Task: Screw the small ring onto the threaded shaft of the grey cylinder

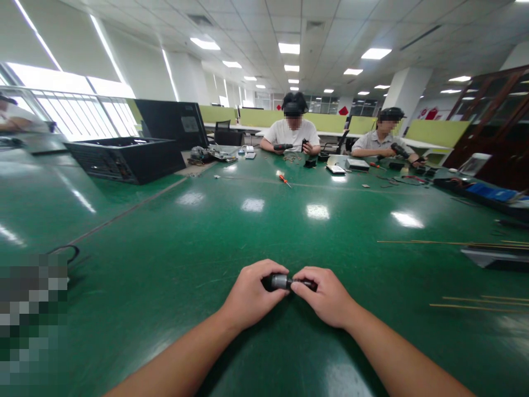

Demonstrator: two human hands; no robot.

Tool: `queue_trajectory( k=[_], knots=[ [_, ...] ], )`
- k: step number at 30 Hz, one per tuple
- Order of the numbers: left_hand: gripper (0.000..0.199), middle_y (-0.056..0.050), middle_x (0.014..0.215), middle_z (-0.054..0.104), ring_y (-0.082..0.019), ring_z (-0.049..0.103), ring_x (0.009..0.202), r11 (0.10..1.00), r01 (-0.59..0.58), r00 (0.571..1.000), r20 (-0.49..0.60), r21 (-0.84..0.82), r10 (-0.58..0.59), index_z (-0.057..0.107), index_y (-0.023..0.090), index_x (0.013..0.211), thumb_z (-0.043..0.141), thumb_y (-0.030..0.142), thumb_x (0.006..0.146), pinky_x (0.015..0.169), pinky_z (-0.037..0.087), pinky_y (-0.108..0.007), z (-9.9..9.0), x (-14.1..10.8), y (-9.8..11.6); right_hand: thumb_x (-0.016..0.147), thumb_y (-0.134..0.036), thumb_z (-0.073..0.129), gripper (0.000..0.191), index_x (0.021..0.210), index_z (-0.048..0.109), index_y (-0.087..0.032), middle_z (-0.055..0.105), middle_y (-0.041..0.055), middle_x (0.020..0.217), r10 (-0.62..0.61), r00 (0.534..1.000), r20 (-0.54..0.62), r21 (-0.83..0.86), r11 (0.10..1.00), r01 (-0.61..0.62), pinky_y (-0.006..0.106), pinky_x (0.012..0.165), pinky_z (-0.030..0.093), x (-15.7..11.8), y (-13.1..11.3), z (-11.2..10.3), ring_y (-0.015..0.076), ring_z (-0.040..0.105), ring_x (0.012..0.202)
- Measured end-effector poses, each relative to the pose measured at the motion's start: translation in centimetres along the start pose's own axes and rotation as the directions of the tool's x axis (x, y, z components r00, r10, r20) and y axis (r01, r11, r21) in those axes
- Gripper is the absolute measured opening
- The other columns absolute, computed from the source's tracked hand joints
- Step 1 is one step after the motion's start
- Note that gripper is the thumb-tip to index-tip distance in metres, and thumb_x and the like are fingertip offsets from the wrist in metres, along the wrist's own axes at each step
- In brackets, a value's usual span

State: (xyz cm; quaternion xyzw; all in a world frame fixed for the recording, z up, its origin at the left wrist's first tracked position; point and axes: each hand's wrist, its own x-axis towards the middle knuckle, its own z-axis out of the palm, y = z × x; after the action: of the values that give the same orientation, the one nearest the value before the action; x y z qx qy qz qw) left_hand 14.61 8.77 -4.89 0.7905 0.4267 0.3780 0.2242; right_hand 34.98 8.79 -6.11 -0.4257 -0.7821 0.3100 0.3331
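Observation:
Low in the middle of the head view, my left hand (257, 292) is closed round the left end of a small black and silver cylindrical tool (280, 282). My right hand (324, 295) pinches the dark right end of the same piece between thumb and fingers. The piece lies roughly level, just over the green table (231, 237), with its silver band showing between the hands. The fingers hide parts of both ends. Both forearms reach in from the bottom edge.
An orange screwdriver (284, 180) lies farther ahead. A black computer case (128, 157) stands at the back left. Thin rods (438, 242) and a grey metal part (496, 258) are at the right. Two people with tools sit across the table.

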Motion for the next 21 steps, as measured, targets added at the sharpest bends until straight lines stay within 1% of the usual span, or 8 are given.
queue_trajectory(
  k=[10,21],
  knots=[
    [0.025,-0.001,0.091,0.073,-0.018,0.067,0.085,1.000,0.022,1.000,-0.011,-0.016,-0.022,0.072,0.023,0.092,0.074,0.011,0.070,0.080,0.051,-0.029,0.00,-0.07,0.14,0.090,-0.027,0.061,0.015,0.085,0.073,-0.020,0.068,0.0003,0.076,-0.001,1.000,-0.004,0.001,1.000,0.001,0.026,0.065,0.038,-0.05,0.19,0.04,0.0150,0.059,0.071],
    [0.025,-0.002,0.091,0.074,-0.019,0.068,0.085,1.000,0.028,0.999,-0.027,-0.010,-0.028,0.073,0.023,0.091,0.075,0.012,0.069,0.081,0.053,-0.030,-0.07,-0.06,0.21,0.090,-0.028,0.061,0.016,0.085,0.074,-0.020,0.069,0.0007,0.076,0.003,1.000,-0.002,0.007,1.000,-0.003,0.026,0.065,0.038,0.11,0.24,-0.03,0.0155,0.059,0.071]
  ],
)
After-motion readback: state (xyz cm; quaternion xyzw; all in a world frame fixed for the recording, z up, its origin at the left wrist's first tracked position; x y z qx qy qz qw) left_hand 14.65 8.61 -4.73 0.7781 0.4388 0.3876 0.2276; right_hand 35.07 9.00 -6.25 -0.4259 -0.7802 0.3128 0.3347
